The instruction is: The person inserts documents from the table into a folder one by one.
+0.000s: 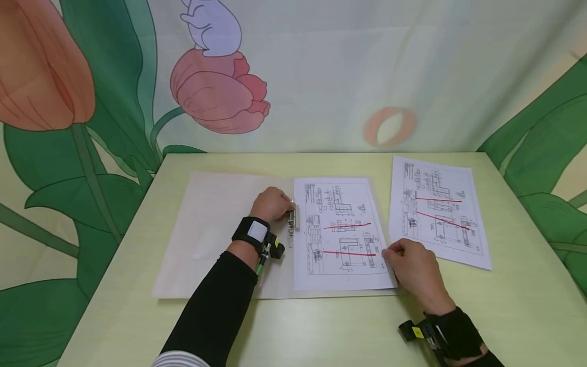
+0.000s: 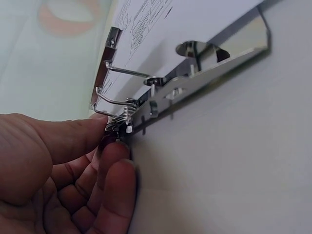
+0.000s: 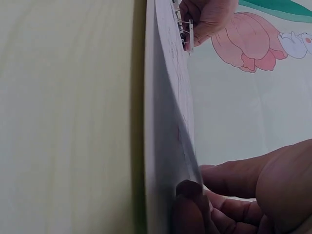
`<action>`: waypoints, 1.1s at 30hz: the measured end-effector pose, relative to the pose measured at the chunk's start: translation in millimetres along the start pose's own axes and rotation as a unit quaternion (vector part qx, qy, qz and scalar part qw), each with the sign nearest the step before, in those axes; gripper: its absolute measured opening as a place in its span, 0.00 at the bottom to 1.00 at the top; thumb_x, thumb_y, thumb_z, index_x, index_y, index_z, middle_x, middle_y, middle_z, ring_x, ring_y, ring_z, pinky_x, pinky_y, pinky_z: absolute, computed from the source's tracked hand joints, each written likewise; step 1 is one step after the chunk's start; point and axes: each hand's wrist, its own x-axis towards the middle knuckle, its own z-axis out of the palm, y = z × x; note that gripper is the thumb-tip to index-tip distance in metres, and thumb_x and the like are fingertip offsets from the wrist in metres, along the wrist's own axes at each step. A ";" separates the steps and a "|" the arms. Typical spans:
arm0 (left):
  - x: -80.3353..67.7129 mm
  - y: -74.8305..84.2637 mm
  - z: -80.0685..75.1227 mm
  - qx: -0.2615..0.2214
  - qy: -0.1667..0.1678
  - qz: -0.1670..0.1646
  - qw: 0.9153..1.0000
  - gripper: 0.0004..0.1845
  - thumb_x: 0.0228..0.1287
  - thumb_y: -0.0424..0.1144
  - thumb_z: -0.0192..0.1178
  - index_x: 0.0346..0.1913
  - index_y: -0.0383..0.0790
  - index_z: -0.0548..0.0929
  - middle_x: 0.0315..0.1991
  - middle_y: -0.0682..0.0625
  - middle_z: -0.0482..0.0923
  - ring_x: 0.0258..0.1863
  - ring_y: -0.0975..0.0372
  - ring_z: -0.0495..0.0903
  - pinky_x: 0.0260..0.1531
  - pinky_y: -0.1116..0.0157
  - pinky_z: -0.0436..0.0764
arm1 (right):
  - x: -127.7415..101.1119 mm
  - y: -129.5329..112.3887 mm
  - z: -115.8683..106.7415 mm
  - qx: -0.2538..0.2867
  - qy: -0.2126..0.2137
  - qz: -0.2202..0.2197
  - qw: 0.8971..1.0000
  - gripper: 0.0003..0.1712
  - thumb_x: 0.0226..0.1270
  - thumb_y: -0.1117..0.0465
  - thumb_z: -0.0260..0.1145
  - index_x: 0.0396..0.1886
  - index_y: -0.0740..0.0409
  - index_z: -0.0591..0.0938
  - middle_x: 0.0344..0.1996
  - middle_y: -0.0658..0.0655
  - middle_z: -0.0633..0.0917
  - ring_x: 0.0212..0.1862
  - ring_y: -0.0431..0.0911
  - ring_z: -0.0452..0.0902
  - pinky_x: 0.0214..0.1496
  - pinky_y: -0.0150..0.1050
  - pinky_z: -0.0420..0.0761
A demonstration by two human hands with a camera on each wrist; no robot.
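Observation:
An open white folder lies flat on the table, with a metal lever clip along its spine. My left hand pinches the far end of this clip between thumb and fingers; in the left wrist view the clip's lever stands raised. On the folder's right half rests a sheet of technical drawings crossed by two red lines, its left edge beside the clip. My right hand pinches that sheet's right edge near the lower corner. The right wrist view shows the sheet bowed up from the folder between thumb and fingers.
A second stack of drawing sheets, also with red lines, lies to the right on the pale yellow table. Behind the table's far edge hangs a curtain printed with flowers and leaves.

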 end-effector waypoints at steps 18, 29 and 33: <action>-3.6 -3.2 -6.0 0.019 -0.006 0.005 1.000 0.14 0.72 0.42 0.68 0.27 0.40 0.87 0.17 0.53 0.74 0.20 0.61 0.73 0.23 0.66 0.68 | 6.9 19.4 -9.5 -0.108 0.041 -0.086 0.990 0.26 0.76 0.61 0.63 0.66 0.75 0.77 0.63 0.76 0.79 0.60 0.76 0.73 0.59 0.66 0.74; -2.6 -8.5 -10.7 0.004 -0.008 0.000 1.000 0.10 0.71 0.41 0.69 0.36 0.37 0.91 0.22 0.50 0.80 0.22 0.60 0.76 0.25 0.66 0.71 | 2.5 27.5 -33.1 -0.127 0.002 -0.076 0.989 0.19 0.77 0.59 0.64 0.57 0.68 0.86 0.52 0.70 0.88 0.44 0.64 0.83 0.37 0.50 0.77; -2.8 -7.2 -10.2 0.004 -0.011 -0.004 1.000 0.11 0.72 0.42 0.68 0.37 0.37 0.92 0.23 0.50 0.81 0.22 0.60 0.76 0.24 0.66 0.71 | 16.9 37.0 -48.1 -0.118 0.012 -0.045 0.992 0.22 0.78 0.58 0.62 0.58 0.72 0.84 0.53 0.73 0.87 0.41 0.60 0.83 0.32 0.46 0.75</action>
